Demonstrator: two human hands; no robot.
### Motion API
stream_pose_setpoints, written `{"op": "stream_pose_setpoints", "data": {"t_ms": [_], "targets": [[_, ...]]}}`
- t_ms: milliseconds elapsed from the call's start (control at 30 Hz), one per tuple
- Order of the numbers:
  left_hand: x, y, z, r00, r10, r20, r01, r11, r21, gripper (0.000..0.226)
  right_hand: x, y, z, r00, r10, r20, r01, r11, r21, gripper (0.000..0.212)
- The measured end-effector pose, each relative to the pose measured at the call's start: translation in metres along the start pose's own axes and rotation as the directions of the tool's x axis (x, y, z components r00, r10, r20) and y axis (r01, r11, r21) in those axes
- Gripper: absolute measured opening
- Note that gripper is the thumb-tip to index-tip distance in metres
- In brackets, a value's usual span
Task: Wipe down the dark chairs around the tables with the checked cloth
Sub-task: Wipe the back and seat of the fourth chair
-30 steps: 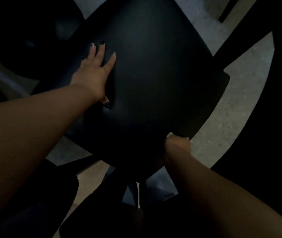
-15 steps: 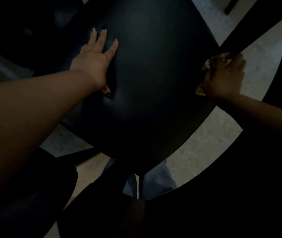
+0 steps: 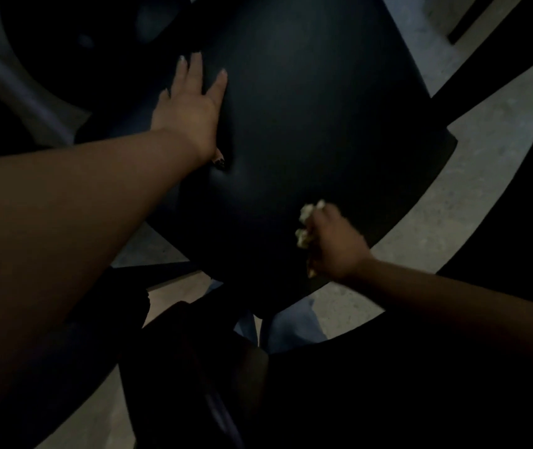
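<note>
left hand (image 3: 190, 105) lies flat with fingers spread on the dark chair (image 3: 307, 140). right hand (image 3: 333, 244), blurred, clutches the cloth (image 3: 305, 228) against the seat's near edge; its checks can't be made out.

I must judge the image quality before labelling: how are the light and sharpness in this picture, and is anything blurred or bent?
Head view: very dim, the chair nearly black with only a faint sheen; the right hand and cloth are motion-blurred, while the left hand is sharper; wide-angle bending curves the floor edges.
</note>
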State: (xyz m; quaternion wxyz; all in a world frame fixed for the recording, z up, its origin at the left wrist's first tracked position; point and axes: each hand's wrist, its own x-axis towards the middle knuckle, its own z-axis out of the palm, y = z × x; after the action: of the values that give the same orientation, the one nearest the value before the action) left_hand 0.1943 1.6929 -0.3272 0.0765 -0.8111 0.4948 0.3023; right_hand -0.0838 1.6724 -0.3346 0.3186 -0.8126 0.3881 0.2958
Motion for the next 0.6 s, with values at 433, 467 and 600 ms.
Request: {"op": "stream_pose_setpoints", "data": {"t_ms": [433,467,600], "targets": [[-0.062,-0.036,0.038,0.981,-0.162,0.110,0.174,0.979,-0.104,0.147,0.024,-0.008,-0.001,0.608,-0.779,0.149,0.777,0.546,-0.313,0.037],[-0.061,-0.036,0.039,0.981,-0.166,0.102,0.177,0.978,-0.109,0.147,0.035,-0.004,-0.025,0.698,-0.716,0.023,0.697,0.670,-0.255,0.028],[-0.060,-0.035,0.041,0.980,-0.178,0.091,0.188,0.975,-0.116,0.147,0.086,0.015,-0.107,0.838,-0.344,-0.423,0.296,0.939,-0.177,0.018]]}}
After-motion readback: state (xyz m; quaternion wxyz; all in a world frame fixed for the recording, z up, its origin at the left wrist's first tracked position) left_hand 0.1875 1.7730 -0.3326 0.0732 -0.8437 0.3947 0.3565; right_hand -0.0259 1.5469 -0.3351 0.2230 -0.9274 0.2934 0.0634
